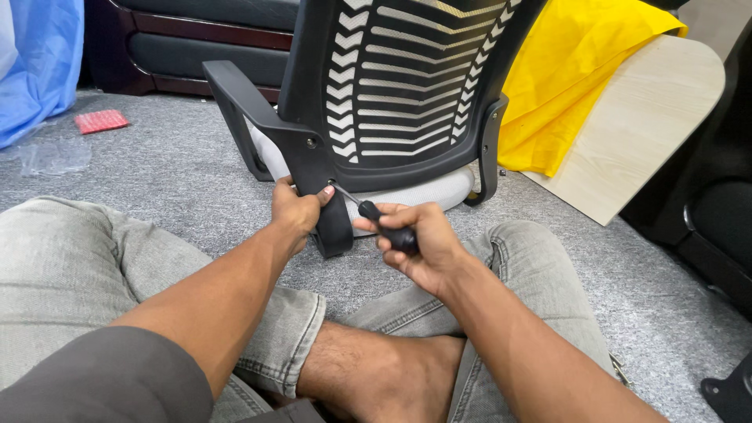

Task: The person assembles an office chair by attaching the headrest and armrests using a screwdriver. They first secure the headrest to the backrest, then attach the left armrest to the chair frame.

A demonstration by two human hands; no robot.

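A black office chair [407, 86] with a mesh back lies on the grey carpet in front of me. My left hand [296, 211] grips the lower end of its left armrest bracket [317, 168]. My right hand [419, 243] is closed around the black handle of a screwdriver [382, 223]. The screwdriver's thin metal shaft points up and left, with its tip at a screw hole in the bracket, just beside my left thumb. I sit cross-legged in grey jeans, both forearms stretched toward the chair.
A yellow cloth [564, 70] drapes over a pale wooden board [642, 133] at the right. Blue plastic sheeting [35, 63] and a small red packet [100, 121] lie at the left. A dark sofa base [196, 47] stands behind. Another black chair part [728, 227] sits at the right edge.
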